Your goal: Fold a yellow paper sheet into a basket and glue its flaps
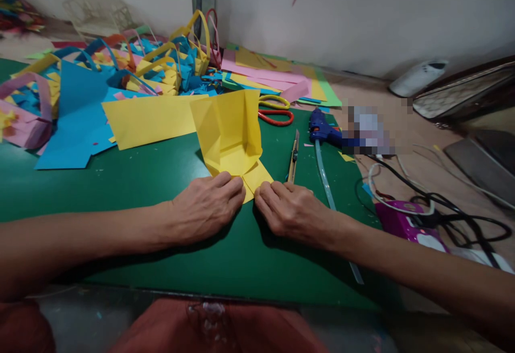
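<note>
A partly folded yellow paper box (231, 127) stands on the green table in front of me, its far walls raised and its near flaps lying low. My left hand (209, 200) has its fingers curled down on the near left flap. Opposite it, my right hand (287, 208) presses curled fingers on the near right flap. Both sets of fingertips are hidden under the knuckles. Just beyond my right hand lies a utility knife (295, 154) with its blade pointing away. A flat yellow paper strip (155, 122) lies behind the box to the left.
Several small paper baskets (161, 68) crowd the back left, near a blue paper sheet (74, 122). Scissors (277, 110) lie behind the box. To the right are a blue glue gun (319, 125) with a long glue stick, a purple power strip (406, 224) and tangled cables.
</note>
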Motion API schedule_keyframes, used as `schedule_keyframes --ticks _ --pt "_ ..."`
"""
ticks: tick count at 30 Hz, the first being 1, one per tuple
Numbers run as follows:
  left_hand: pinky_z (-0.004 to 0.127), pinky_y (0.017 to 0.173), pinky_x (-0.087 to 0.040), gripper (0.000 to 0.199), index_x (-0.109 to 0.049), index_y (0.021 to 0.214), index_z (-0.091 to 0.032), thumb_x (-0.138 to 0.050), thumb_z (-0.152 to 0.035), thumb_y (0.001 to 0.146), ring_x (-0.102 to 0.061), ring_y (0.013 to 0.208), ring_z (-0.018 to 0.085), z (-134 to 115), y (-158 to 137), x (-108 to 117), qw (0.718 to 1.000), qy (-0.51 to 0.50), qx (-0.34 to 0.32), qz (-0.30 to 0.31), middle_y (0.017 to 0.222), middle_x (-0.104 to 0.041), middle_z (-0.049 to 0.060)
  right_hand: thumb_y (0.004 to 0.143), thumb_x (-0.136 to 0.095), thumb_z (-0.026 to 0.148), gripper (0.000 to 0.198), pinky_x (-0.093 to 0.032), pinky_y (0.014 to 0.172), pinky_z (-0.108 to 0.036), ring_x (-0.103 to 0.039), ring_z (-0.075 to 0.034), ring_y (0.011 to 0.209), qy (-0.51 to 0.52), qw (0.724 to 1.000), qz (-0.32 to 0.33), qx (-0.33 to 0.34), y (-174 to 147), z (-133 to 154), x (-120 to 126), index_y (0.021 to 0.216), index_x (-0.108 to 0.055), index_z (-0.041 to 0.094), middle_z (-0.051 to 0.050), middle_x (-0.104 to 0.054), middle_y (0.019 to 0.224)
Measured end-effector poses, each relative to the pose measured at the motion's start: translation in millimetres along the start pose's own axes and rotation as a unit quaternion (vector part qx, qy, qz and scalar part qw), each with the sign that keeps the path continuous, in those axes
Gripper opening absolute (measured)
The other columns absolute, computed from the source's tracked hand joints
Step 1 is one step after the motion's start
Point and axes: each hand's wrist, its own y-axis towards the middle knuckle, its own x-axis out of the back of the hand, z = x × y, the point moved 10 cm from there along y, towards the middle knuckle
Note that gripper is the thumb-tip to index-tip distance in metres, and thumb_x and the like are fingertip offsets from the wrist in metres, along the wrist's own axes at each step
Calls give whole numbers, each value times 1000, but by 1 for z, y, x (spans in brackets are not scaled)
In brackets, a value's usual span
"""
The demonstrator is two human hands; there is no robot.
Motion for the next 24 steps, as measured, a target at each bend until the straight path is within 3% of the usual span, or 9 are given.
schedule_keyframes --ticks 4,14,20,24 --pt "32 60 -42 27 -43 115 -11 -37 -19 89 -45 78 20 4 4 -5 1000 -18 13 15 92 -50 7 80 -40 7 17 -25 50 -30 -47 -16 58 24 1000 0 -9 -2 0 0 71 -53 14 -5 -54 65" --pt "31 58 -41 27 -44 112 -13 -41 -16 86 -46 79 20 2 5 -7 999 -11 -1 43 97 -50 8 79 -45 7 17 -34 59 -30 -52 -19 72 116 988 62 -87 -8 -15 -10 88 -59 11 -9 -60 81" --pt "31 61 -43 35 -40 121 -10 -36 -13 86 -47 82 20 0 4 -9 999 3 -8 53 101 -51 10 83 -40 8 27 -32 57 -31 -52 -20 71 110 971 160 -138 -2 -21 -25 106 -53 11 -8 -59 80" --pt "31 64 -45 38 -39 123 -9 -37 -11 85 -47 85 20 -1 3 -9 999 9 -13 51 110 -49 12 83 -38 6 27 -29 56 -32 -52 -21 71 82 963 205 -153 2 -25 -35 105 -52 10 -9 -59 81"
